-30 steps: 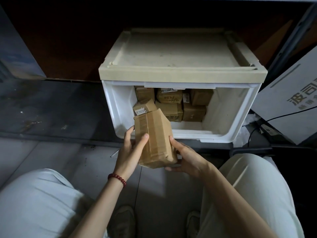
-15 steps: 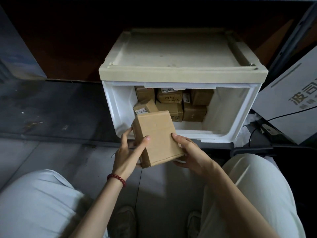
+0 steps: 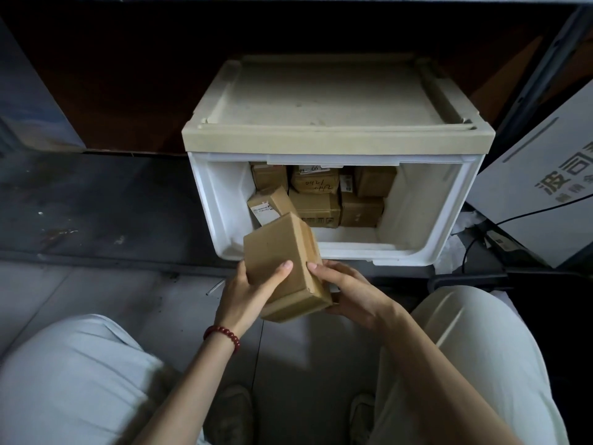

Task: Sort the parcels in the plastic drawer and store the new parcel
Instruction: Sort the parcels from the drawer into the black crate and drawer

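parcel rotated — taped side turned away, plain face up

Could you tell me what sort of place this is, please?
Probably a storage corner: a plastic drawer stacked with taped parcels sits on the floor, and a printed carton leans beside it.

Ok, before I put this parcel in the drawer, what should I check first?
1. Grip: left hand and right hand both hold the parcel: ok.
2. The drawer is open: ok.
3. Bare floor at the drawer's front right: ok.
4. Tidiness of the stored parcels: not ok, the labelled parcel leans tilted.
5. Label on the held parcel: cannot tell, none shows.
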{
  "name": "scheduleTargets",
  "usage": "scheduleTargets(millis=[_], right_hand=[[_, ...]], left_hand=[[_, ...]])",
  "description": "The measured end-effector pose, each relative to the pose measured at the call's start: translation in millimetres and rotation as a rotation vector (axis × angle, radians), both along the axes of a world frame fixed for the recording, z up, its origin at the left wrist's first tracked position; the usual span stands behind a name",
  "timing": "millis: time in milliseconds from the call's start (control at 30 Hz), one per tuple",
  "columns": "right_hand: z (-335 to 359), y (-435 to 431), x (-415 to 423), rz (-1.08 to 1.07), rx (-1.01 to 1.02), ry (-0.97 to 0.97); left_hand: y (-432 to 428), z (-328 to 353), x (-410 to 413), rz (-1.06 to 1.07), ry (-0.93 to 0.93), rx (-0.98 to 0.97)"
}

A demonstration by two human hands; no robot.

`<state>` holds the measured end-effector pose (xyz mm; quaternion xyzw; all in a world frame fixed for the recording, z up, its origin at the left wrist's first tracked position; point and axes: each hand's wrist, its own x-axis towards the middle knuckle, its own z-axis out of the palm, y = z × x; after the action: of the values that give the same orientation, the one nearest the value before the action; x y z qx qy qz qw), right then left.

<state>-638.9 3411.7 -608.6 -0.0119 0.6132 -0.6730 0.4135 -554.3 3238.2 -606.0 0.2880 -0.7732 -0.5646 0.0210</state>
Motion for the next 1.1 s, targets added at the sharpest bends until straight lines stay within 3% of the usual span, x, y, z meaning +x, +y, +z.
scheduleTargets(millis=[300, 533, 700, 1100], right_hand=[[1.2, -6.3, 2.7, -0.058, -0.037, 0.008], [-5.9, -3.9, -0.6, 0.012, 0.082, -0.120], [0.6, -3.9, 2.4, 0.063, -0.017, -0.127], [6.1, -2.7, 10.7, 0.011, 0.124, 0.035]], left_hand=[[2.9, 1.3, 0.6, -0.008, -0.025, -0.054], [0.1, 5.8, -1.2, -0.027, 0.093, 0.300], [2.9, 7.9, -0.9, -0.057, 0.052, 0.444], [-4.6, 21.1, 8.0, -0.007, 0.001, -0.058]])
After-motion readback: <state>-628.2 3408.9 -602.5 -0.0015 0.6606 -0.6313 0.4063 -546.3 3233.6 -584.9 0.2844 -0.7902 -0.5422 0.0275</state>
